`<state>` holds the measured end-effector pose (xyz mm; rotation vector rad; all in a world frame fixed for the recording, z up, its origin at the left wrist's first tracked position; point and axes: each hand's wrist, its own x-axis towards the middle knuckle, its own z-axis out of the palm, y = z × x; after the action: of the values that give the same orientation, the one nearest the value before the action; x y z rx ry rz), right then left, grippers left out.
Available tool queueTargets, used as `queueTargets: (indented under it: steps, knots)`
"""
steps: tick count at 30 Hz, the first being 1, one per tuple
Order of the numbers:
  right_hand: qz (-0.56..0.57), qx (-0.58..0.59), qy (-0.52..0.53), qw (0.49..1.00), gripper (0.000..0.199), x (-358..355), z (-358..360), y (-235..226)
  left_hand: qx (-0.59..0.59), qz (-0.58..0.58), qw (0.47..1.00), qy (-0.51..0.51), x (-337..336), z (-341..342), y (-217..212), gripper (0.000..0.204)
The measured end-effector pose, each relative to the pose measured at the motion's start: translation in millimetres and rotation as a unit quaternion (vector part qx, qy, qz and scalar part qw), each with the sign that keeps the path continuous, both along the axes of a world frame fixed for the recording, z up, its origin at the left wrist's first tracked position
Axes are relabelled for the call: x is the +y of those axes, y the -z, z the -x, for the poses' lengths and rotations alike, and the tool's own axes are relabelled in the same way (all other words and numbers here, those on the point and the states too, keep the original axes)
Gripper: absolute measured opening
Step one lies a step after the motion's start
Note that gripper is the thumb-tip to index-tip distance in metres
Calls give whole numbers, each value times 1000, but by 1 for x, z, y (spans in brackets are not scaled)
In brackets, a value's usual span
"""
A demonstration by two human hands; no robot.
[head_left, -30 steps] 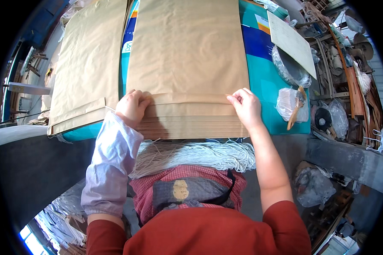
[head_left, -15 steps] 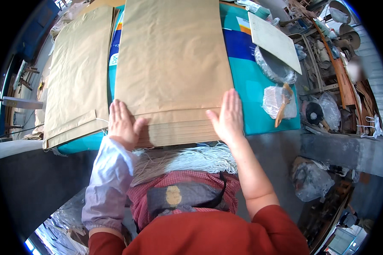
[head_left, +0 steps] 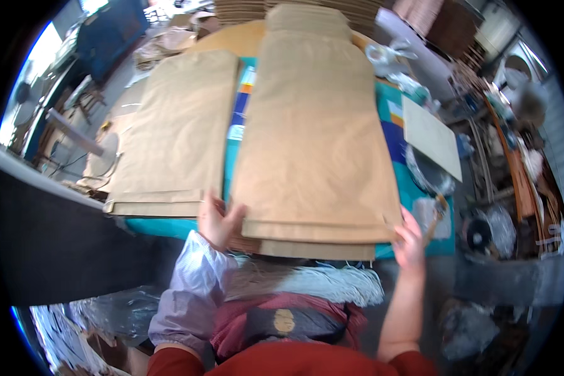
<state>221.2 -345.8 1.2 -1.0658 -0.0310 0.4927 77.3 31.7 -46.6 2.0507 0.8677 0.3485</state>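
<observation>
A tall stack of brown paper bags lies in front of me, folded ends toward me. The top bag's near edge sits unevenly over the layers beneath it. My right hand closes on its near right corner, thumb on the paper and fingers around the side. My left hand is at the near left corner, slightly blurred, thumb and fingers apart, holding nothing that I can see. A second pile of brown paper bags lies to the left.
Under the bags spreads a teal sheet. White strings hang in a bundle before my waist. On the right are a pale board, a plastic-wrapped ring and a wooden-handled tool. More brown stacks stand at the back.
My view has tilted up. Both hands were flat against the stack's sides; now the right grips the corner, the left has loosened, and the top bag's near edge has shifted.
</observation>
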Motion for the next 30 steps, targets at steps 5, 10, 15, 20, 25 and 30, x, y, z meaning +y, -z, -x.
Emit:
queueTargets:
  steps: [5, 10, 15, 20, 25, 30]
  knots:
    - [304, -210, -10, 929, 34, 12, 7, 49, -65, -13, 996, 54, -9, 21, -13, 23]
    - [240, -265, -45, 933, 36, 117, 21, 70, -141, -63, 987, -47, 76, 60, -20, 22]
    - [229, -185, -254, 921, 47, 263, 34, 51, 29, -315, 932, -179, 236, 113, -30, 24]
    - [291, -98, -236, 922, 56, 347, 67, 38, 244, -348, 881, -206, 320, 108, -48, 21]
    - [286, -188, -395, 852, 59, 256, 95, 14, 149, -543, 823, -79, 253, 81, -50, 37]
    - [386, -363, -269, 804, 13, 67, 37, 9, -49, -381, 919, 88, 105, 94, -37, 17]
